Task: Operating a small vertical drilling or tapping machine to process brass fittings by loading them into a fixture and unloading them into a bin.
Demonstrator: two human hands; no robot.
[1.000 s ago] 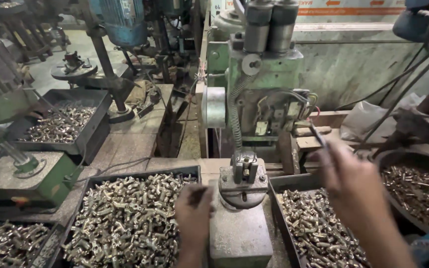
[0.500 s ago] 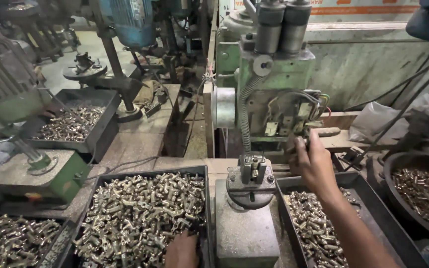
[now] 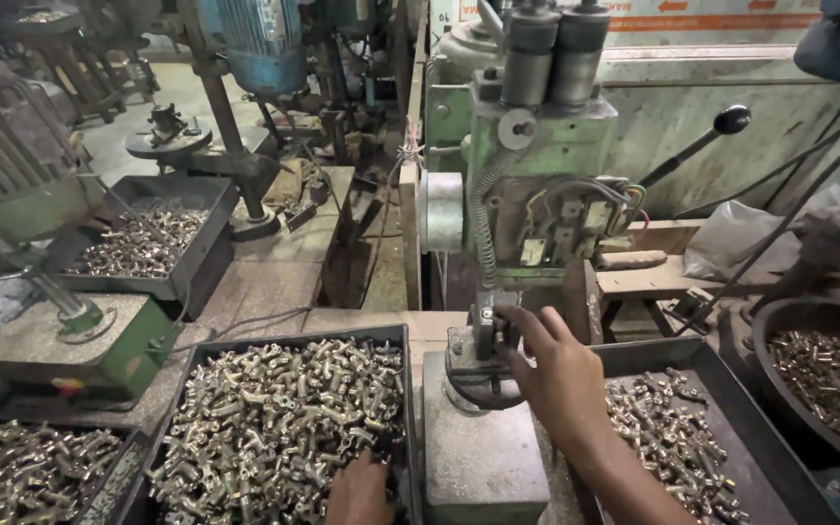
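Brass fittings (image 3: 284, 418) heap in the left tray (image 3: 396, 335), left hand (image 3: 360, 491) closing among them, grip unclear; right hand (image 3: 556, 374), fingers spread, touches the round fixture (image 3: 483, 374): apparently loading, next a careful seating

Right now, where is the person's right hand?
In the head view, the right hand is right of centre, fingers on the round fixture below the green machine, between the two trays of metal parts.

A blue drill motor (image 3: 262, 44) stands far left, a black-knobbed lever (image 3: 702, 141) right (beside a white bag (image 3: 746, 238))
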